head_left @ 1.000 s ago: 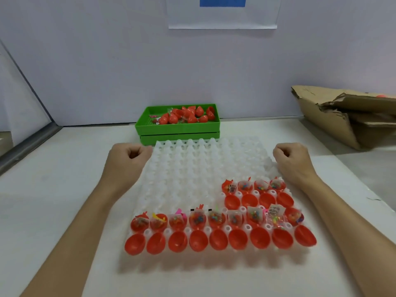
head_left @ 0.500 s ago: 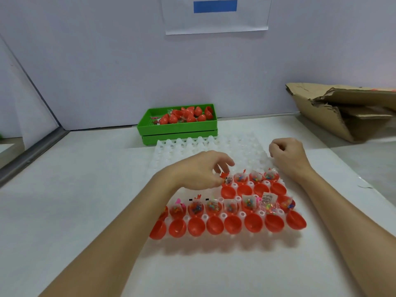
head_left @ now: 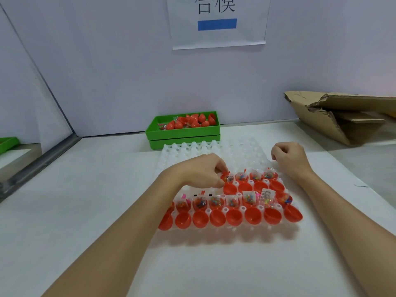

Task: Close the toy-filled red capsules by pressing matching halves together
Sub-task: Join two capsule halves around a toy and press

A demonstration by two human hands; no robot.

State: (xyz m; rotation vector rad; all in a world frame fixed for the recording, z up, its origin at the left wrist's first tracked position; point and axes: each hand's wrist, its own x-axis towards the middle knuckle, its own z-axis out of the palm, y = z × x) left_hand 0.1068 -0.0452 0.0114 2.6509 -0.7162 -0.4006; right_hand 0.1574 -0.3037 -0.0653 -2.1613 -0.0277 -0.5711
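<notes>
A white plastic cell tray [head_left: 237,152] lies on the table in front of me. Its near rows hold red capsule halves: filled halves with small bagged toys [head_left: 248,198] and empty halves [head_left: 234,217] in the row in front of each. My left hand [head_left: 199,170] reaches across the tray and pinches the leftmost filled red capsule half [head_left: 225,176] of the upper short row. My right hand [head_left: 289,159] rests loosely curled on the tray's right edge, holding nothing.
A green bin [head_left: 184,133] with several closed red capsules stands behind the tray near the wall. A torn cardboard box [head_left: 342,116] lies at the back right. A paper sign [head_left: 217,22] hangs on the wall.
My left hand left the tray's left edge, crossed to the upper short row and now pinches its leftmost filled half. My right hand has stayed put. My head tilted up slightly.
</notes>
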